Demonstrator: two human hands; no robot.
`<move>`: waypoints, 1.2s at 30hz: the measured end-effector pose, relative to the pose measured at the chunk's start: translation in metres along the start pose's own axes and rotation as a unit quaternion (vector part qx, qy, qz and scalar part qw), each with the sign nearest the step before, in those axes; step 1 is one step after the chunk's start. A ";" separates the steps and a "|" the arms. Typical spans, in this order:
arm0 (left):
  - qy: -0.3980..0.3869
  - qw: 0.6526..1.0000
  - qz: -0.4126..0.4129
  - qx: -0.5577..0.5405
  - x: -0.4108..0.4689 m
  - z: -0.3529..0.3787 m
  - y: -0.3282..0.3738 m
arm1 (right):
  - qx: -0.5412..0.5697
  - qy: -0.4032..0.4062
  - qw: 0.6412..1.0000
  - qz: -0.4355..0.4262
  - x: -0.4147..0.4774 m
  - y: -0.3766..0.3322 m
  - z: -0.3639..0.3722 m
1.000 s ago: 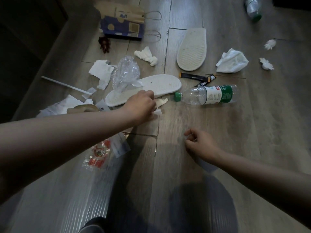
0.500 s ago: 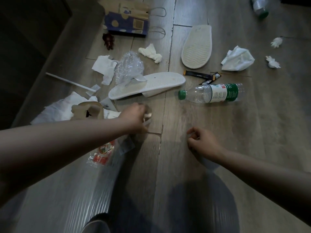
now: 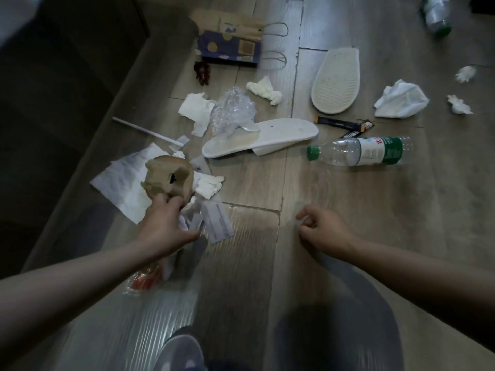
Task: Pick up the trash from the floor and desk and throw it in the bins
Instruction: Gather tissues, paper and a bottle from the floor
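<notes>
trash still litters nearly the whole floor [image 3: 348, 250]: a plastic bottle [image 3: 359, 155] at two o'clock and tissues [image 3: 401, 99] beyond, no bin in sight. left hand [image 3: 163, 227] is clenched on white paper scraps [image 3: 187, 223] at ten o'clock; right hand [image 3: 325, 230] hangs loosely curled, holding nothing.

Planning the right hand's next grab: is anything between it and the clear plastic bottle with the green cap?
Nothing visible. Bare wooden floor lies between the right hand and the clear plastic bottle with the green cap; the white slipper lies off to the left.
</notes>
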State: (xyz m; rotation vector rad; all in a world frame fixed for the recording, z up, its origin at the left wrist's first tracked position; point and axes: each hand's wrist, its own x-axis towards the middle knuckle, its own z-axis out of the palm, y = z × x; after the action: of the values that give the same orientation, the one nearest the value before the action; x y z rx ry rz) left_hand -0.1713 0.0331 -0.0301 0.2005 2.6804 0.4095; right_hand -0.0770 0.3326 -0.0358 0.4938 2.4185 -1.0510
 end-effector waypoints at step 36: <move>0.042 0.993 -0.009 -0.111 -0.031 0.033 0.003 | -0.009 -0.011 1.000 -0.003 0.001 -0.018 0.008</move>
State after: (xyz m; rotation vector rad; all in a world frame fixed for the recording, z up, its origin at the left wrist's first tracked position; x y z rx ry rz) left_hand -0.1288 0.0380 -0.0464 0.0958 2.6882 0.7199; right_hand -0.0849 0.3152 -0.0304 0.4677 2.4089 -1.0317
